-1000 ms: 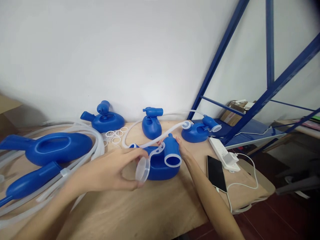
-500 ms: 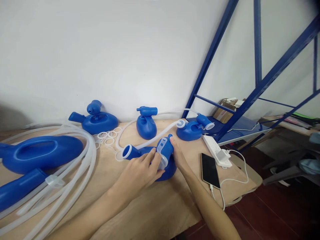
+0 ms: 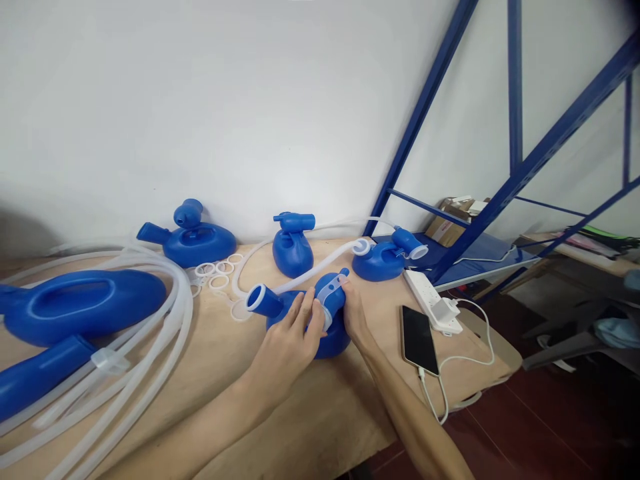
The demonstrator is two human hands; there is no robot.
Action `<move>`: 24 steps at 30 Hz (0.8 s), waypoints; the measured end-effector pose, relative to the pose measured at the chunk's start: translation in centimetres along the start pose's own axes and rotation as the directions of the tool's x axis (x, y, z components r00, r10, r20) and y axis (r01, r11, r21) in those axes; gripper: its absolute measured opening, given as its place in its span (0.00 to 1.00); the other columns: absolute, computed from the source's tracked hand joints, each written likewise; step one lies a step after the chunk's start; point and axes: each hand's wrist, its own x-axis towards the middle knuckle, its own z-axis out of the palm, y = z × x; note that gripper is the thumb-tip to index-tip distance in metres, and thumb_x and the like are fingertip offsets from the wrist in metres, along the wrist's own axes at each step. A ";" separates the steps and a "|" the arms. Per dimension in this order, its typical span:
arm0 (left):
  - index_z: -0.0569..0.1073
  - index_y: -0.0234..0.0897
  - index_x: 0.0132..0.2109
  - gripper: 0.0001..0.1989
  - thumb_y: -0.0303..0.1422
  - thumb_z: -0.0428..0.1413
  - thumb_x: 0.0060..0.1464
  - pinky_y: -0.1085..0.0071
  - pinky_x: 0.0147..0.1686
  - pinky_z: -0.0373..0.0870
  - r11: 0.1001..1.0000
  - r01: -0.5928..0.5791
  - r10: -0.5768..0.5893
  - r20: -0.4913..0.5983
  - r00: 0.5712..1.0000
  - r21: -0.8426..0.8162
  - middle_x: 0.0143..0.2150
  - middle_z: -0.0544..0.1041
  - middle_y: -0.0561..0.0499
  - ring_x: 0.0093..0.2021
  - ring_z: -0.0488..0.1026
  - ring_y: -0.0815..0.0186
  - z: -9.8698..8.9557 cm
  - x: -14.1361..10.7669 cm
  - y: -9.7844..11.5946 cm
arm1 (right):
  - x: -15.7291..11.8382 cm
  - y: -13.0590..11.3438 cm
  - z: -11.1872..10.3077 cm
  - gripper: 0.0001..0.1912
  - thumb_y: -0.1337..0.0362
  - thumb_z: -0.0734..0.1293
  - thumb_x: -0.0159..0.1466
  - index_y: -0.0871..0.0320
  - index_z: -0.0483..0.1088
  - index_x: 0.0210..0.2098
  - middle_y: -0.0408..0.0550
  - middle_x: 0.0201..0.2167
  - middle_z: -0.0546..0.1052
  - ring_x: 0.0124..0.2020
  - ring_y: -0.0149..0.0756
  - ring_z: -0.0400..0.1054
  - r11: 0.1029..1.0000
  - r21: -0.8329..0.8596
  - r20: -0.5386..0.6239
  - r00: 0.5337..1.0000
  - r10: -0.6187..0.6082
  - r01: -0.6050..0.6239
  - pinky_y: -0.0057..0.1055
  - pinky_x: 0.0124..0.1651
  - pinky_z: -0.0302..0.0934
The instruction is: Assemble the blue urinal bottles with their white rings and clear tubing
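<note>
- The pale marking (image 3: 442, 231) on the carton (image 3: 453, 235) was too small for me to read.
- I counted five blue bottles (image 3: 294, 259), one cut off at left.
- Mid-table, my left hand (image 3: 293, 339) gripped the white cap (image 3: 327, 319) on the blue nozzle (image 3: 334, 301) above the near bottle (image 3: 334, 343); my right hand (image 3: 354, 310) clasped it, fingertips hidden.

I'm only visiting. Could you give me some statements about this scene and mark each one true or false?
1. The right hand holds the blue cup. True.
2. The left hand rests on the phone. False: the left hand is at the cup, and the phone lies to the right of both hands.
3. A charger is plugged into the power strip. True.
4. The phone has no cable. False: a white cable is plugged into it.
</note>
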 end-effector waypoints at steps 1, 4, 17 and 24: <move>0.65 0.26 0.62 0.17 0.29 0.51 0.72 0.59 0.48 0.84 1.000 0.004 -0.004 -0.004 1.000 -0.002 0.60 0.79 0.27 0.59 0.79 0.45 0.2 0.0 0.0 | 0.1 0.2 -0.1 0.22 0.42 0.66 0.65 0.53 0.70 0.26 0.44 0.27 0.73 0.32 0.39 0.65 1.000 -0.008 -0.009 1.000 -0.004 0.003 0.34 0.38 0.64; 0.64 0.27 0.65 0.19 0.28 0.50 0.71 0.57 0.52 0.83 1.000 -0.002 0.001 -0.025 1.000 -0.026 0.61 0.78 0.28 0.61 0.78 0.46 0.6 0.3 -0.1 | 0.2 1.2 -0.5 0.23 0.40 0.67 0.63 0.52 0.73 0.28 0.45 0.29 0.75 0.38 0.43 0.68 1.000 0.020 -0.061 0.998 -0.006 0.007 0.37 0.43 0.66; 0.74 0.38 0.57 0.22 0.38 0.59 0.56 0.63 0.34 0.80 0.909 0.274 -0.273 0.048 0.961 -0.315 0.44 0.84 0.46 0.36 0.82 0.56 -6.6 2.8 -4.0 | 1.0 3.2 -1.6 0.50 0.24 0.45 0.66 0.55 0.73 0.58 0.50 0.37 0.78 0.42 0.47 0.75 0.937 -0.206 0.181 0.952 -0.246 0.281 0.47 0.51 0.70; 0.77 0.40 0.54 0.28 0.55 0.61 0.57 0.64 0.36 0.81 0.173 0.709 -0.744 0.381 0.549 -0.684 0.43 0.82 0.48 0.38 0.81 0.58 -7.2 4.1 -8.8 | -0.1 -4.4 0.5 0.48 0.30 0.67 0.63 0.51 0.60 0.72 0.62 0.65 0.68 0.65 0.59 0.67 0.427 -0.262 0.530 0.499 -0.685 0.865 0.58 0.63 0.67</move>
